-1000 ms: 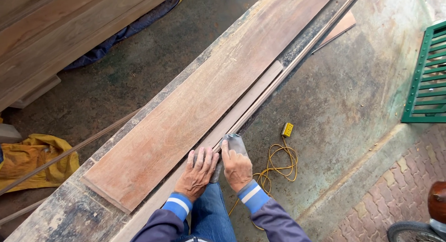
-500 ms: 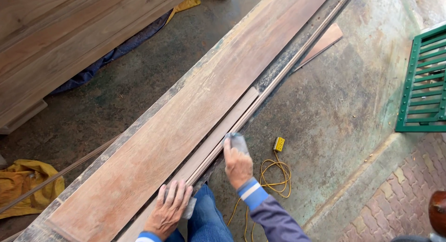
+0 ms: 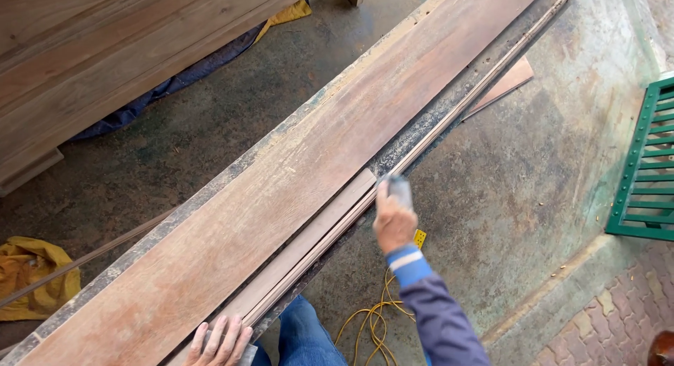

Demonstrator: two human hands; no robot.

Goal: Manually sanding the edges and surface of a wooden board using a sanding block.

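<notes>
Just ahead of the right hand [image 3: 394, 224], a folded grey piece of what looks like sandpaper [image 3: 399, 189] is pressed against a long thin wooden strip [image 3: 421, 145] that runs along the edge of the workbench [image 3: 404, 134]. That hand is curled down over the pad, holding it; the picture is blurred there, so I cannot tell how the fingers lie. Back near the person's body, the left hand [image 3: 220, 342] rests flat with its fingers spread, bearing down on the near end of a flat wooden slat [image 3: 309, 243] that lies just beside the strip; it grips nothing.

To the left of both hands a wide reddish plank [image 3: 281, 190] covers most of the bench. Below the right wrist, on the concrete floor [image 3: 533, 162], a yellow cable [image 3: 372, 324] coils up to a small yellow socket block [image 3: 420, 237].

The strip looks light and whippy to me: long, narrow, likely to bow or snap if lifted by one end, and better steadied by flat pressure from above at two spread points. The slat seems stiffer but still slight. The pad looks soft and pliable, best pinched around its fold so it wraps the edge.

Beyond the right hand stands a green slatted crate [image 3: 642, 169]; far off to the left lies a yellow cloth [image 3: 31, 275].
</notes>
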